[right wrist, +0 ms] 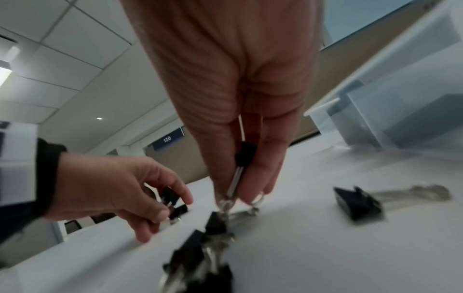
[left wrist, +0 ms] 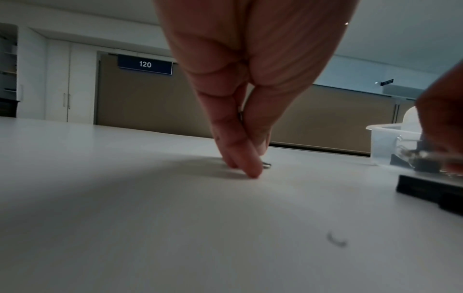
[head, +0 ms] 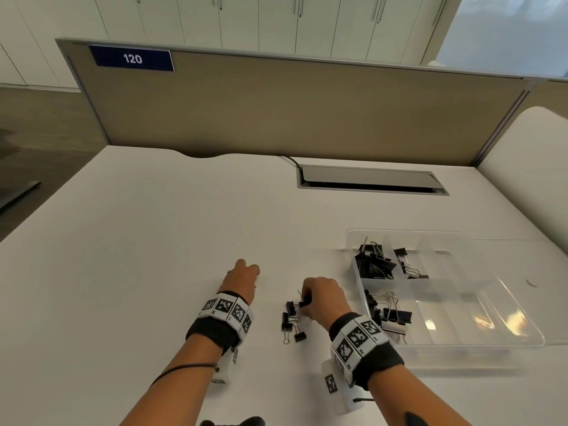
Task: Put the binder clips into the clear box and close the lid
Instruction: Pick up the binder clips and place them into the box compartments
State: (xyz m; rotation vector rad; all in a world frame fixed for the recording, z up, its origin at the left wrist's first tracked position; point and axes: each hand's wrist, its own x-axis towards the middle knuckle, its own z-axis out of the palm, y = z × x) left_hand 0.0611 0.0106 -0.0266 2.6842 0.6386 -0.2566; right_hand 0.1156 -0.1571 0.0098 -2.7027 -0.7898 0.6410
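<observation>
left hand (right wrist: 112, 190) pinches small binder clips (right wrist: 172, 200), hidden from the head view; right hand (head: 322, 298) pinches one clip (right wrist: 244, 156) over the counter (head: 153, 241).

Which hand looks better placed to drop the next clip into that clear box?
Right, probably. The right hand already pinches a binder clip and sits nearest the clear box. The left hand is farther away, though it holds small clips too.

Both forearms reach forward, each wrist banded with a black strap and patterned tags. Left hand (head: 242, 276): fingers curled, pinching small black clips (right wrist: 172, 200) at the worktop (head: 153, 241). Right hand (head: 322, 298): just right of it, fingers pointing down, pinching a clip (right wrist: 244, 156).
</observation>
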